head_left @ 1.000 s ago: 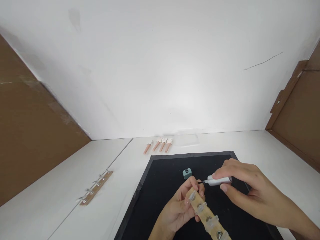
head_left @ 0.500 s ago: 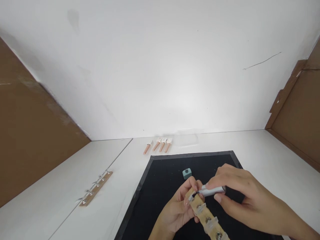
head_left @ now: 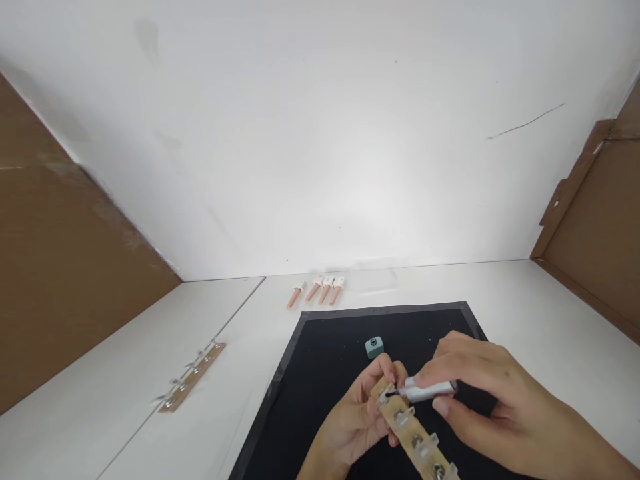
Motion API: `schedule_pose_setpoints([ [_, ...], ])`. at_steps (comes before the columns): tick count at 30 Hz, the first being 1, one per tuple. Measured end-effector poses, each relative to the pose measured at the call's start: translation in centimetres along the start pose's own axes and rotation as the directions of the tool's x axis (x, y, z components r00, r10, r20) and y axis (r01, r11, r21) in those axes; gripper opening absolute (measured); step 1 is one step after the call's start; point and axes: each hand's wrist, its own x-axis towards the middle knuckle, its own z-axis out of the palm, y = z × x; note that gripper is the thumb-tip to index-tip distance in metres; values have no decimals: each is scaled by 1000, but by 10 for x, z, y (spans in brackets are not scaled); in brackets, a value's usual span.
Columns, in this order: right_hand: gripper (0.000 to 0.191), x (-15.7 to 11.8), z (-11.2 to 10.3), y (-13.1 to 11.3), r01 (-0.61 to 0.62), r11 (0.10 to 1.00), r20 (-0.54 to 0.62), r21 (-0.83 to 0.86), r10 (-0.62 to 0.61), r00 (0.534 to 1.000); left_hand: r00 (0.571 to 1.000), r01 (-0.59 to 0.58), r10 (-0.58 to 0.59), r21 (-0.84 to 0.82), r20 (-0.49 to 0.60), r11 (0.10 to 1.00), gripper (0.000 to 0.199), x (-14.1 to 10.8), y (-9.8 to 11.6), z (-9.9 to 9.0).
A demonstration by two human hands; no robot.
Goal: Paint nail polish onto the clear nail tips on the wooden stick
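A pale wooden strip (head_left: 408,433) is sitting raised over the black mat (head_left: 320,373), slanting from the left hand's fingers down toward the lower edge of the view. A row of clear tabs (head_left: 405,420) is standing along it, with round metallic spots showing beside several of them. The left hand (head_left: 357,417) is keeping a narrow grip around the strip's far end, its thumb and fingertips pressing in close to the first tab. The right hand (head_left: 487,393) is pinching a silver-handled brush (head_left: 430,390) between thumb and fingers, its grip closed on the handle. The dark brush tip is pointing at that first tab; whether it is touching cannot be told.

Just beyond the left fingertips, a small teal block (head_left: 374,347) with a dark round opening on top is resting on the mat. Past the mat's far edge, four pink-and-white pieces (head_left: 324,293) are lying on the white bench (head_left: 250,333), three bunched together and one slightly apart. A second strip (head_left: 193,380) bearing metal clips is lying well to the left. Brown panels (head_left: 75,267) are flanking both sides, and a white wall (head_left: 340,147) is rising behind.
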Motion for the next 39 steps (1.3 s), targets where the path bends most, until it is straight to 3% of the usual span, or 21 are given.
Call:
schedule_pose_setpoints([
  [4,24,1,1,-1,-8,1000,50,-4,8,999,1000,4,-4,9,-15,1000,26,2,1,3],
  [11,23,-4,2,8,-111,994,-9,8,111,994,999,29,-31,-49,-40,998,23,-5,-1,3],
  [15,22,-4,0,6,-55,998,-49,14,56,997,998,31,-33,-36,-61,999,23,-5,0,2],
  [20,23,1,0,0,27,1000,12,6,-27,1000,995,44,-41,34,-88,998,25,3,3,7],
  [24,23,3,0,1,10,1000,36,-15,-10,999,994,49,-46,32,-102,998,25,4,4,12],
  [32,23,-2,-2,4,-9,999,-74,-46,6,997,996,42,-45,-38,-73,998,23,-3,3,8],
  [39,25,3,0,-1,30,1000,39,-10,-29,999,996,28,-27,15,-80,999,23,4,5,9],
])
